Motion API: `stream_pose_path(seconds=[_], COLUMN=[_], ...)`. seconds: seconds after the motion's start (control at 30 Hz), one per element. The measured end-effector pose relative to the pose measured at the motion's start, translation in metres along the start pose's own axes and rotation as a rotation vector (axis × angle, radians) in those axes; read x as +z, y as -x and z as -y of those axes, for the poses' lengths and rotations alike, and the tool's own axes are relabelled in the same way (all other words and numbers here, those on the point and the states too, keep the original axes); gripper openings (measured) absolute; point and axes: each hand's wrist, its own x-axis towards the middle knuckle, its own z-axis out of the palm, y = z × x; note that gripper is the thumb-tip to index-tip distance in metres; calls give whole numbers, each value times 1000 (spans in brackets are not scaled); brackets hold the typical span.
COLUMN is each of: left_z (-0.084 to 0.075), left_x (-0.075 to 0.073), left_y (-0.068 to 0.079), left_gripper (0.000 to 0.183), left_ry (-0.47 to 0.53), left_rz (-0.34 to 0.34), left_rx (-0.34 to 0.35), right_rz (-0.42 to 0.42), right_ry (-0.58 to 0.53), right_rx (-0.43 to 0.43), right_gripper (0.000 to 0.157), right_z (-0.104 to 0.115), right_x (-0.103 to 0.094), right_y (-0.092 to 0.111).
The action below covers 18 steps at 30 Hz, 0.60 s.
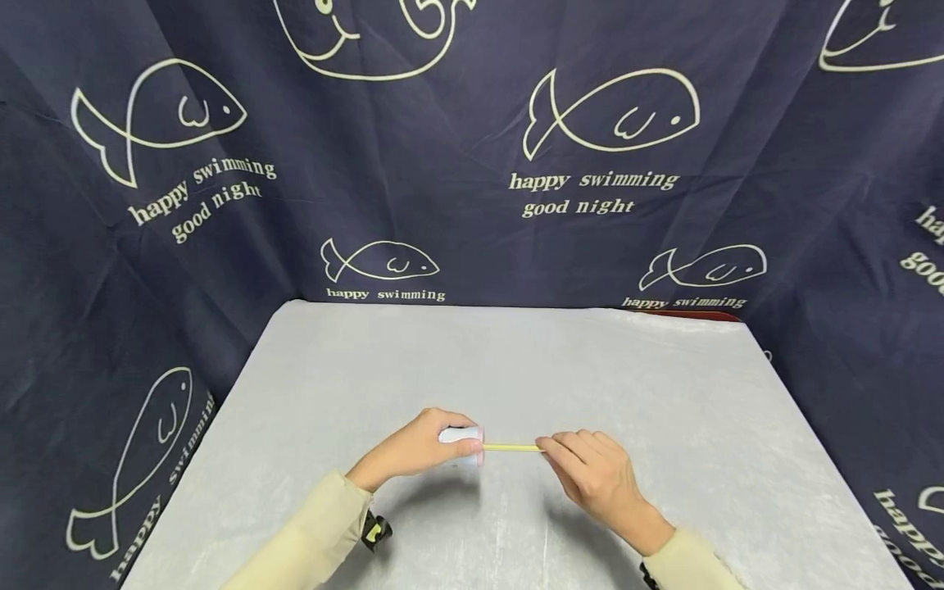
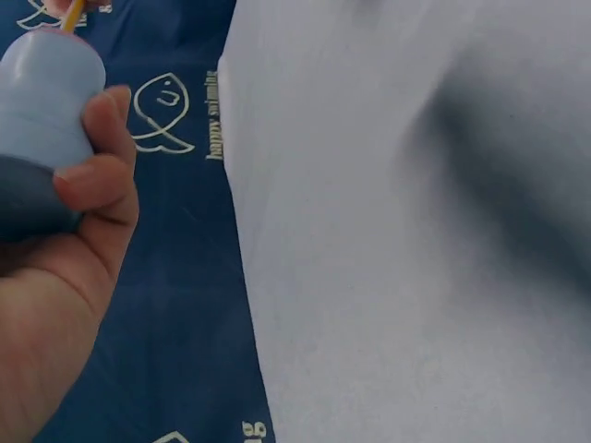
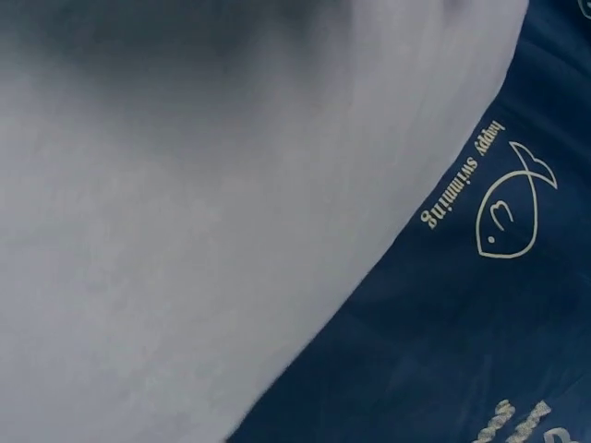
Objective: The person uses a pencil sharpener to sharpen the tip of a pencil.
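Observation:
My left hand (image 1: 422, 444) grips a pale blue, rounded pencil sharpener (image 1: 459, 434) with a pink rim, above the table. A yellow pencil (image 1: 512, 447) runs level from the sharpener's rimmed end to my right hand (image 1: 592, 473), which pinches its other end between thumb and fingers. In the left wrist view, curled fingers wrap the sharpener (image 2: 51, 101), whose lower part looks darker, and the pencil (image 2: 74, 15) meets its end. The pencil's tip is hidden. Neither the right hand nor the pencil shows in the right wrist view.
A grey-white cloth covers the table (image 1: 413, 352), and both hands cast shadows on it. Dark blue curtains (image 1: 472, 180) with fish drawings and lettering hang behind and at both sides. A red edge (image 1: 693, 315) shows at the table's back right.

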Motion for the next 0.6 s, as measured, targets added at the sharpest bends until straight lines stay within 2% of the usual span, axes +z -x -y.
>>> stream_pose_path(seconds=[0.17, 0.23, 0.27, 0.3, 0.33, 0.4, 0.47, 0.5, 0.53, 0.6], left_z=[0, -1, -1, -1, -1, -1, 0, 0, 0, 0], left_x=[8, 12, 13, 15, 16, 19, 22, 24, 25, 28], left_y=[4, 6, 7, 7, 7, 8, 8, 7, 7, 7], left_gripper=[24, 21, 20, 20, 22, 29, 38, 42, 44, 47], left_ry=[59, 48, 15, -49, -136, -351, -562, -639, -682, -721], left_rz=[27, -1, -30, -60, -94, -177, -269, -303, -324, -348], left_rx=[37, 64, 93, 141, 202, 352, 509, 574, 616, 649], right_rz=[-26, 36, 103, 204, 325, 573, 748, 806, 844, 875], right_ry=[10, -2, -37, -105, -204, -432, -626, -690, -742, -787], right_rx=[-58, -16, 44, 143, 277, 617, 932, 1039, 1096, 1102], right_gripper=[32, 32, 29, 26, 23, 16, 9, 10, 10, 10], right_z=[2, 3, 4, 5, 5, 5, 2, -1, -3, -6], right_x=[-3, -6, -8, -11, -14, -19, -24, -25, -26, -27], right_y=[-4, -2, -2, -1, -2, -3, -6, -7, -8, -8])
